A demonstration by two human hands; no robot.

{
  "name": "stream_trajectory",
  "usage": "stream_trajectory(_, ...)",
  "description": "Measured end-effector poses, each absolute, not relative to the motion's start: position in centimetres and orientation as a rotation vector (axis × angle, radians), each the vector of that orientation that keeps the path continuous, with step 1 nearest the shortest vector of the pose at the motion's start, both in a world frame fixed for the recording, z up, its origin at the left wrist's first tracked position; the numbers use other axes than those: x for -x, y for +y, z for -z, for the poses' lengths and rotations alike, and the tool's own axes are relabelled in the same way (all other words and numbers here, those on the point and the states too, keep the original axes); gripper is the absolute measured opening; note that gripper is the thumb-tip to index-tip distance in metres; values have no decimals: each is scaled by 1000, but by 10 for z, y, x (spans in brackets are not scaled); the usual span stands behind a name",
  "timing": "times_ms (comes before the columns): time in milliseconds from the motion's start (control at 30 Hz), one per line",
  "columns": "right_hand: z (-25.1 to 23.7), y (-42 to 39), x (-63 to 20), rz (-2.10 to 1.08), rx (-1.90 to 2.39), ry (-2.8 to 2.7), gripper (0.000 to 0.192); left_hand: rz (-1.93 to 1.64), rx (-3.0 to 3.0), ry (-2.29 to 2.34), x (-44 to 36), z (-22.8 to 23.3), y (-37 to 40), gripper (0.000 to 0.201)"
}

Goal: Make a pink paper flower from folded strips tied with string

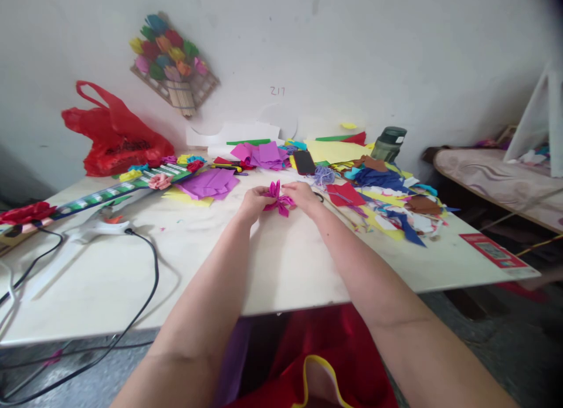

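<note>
A magenta paper flower (278,200) with several pointed petals is held up above the middle of the white table (290,267). My left hand (255,203) pinches its petals from the left side. From the right, my right hand (301,196) has its fingers closed on the opposite petals. The exact grip of the fingertips is too small to make out. Behind and left of the hands lie purple paper sheets (211,183), with yellow paper under them.
A white hot glue gun (99,227) with a black cord lies left. Paper scraps (387,185), a phone (304,162) and a dark green bottle (389,144) stand or lie to the right and back. A red plastic bag (114,138) sits at the back left.
</note>
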State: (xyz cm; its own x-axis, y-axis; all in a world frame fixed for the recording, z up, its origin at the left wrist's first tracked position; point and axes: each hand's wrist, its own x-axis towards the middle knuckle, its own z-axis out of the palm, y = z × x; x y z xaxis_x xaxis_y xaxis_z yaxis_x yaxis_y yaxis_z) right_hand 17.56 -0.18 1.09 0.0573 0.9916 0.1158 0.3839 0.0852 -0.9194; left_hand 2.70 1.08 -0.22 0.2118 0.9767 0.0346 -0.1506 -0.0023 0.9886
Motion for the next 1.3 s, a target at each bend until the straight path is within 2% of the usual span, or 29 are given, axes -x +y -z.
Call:
stream_trajectory(133, -15, -2, -195, -1225, 1253, -1223, 20, -1057, -982, 703, -21, -6, 9, 18)
stream_trajectory(300, -8, -1, -203, -1387, 1030, -1232, 22, -1017, -779, 586, -18, -13, 6, 18)
stream_trajectory(433, -6, -3, -190, -1302, 941, -1518, 27, -1034, -712, 546, -17, -13, 6, 18)
stream_trajectory(567, -1, 0, -179, -1088, 926, -1661, 37, -1070, -722, 579, -16, -8, 11, 15)
stream_trajectory(800, 2, 2, -174, -972, 892, -1600, 40, -1039, -732, 628, -17, -6, 11, 16)
stream_trajectory(1000, 4, 3, -168, -881, 978, -1557, 30, -1023, -808, 684, -17, -2, 14, 10)
stream_trajectory(1133, 3, 2, -163, -830, 1015, -1455, 34, -1133, -895, 680, -19, -3, 15, 7)
stream_trajectory(1200, 0, 0, -163, -874, 963, -1367, 37, -1186, -868, 627, -19, -5, 14, 11)
stream_trajectory(1300, -6, -3, -165, -975, 871, -1239, 36, -1152, -850, 546, -17, -7, 10, 33)
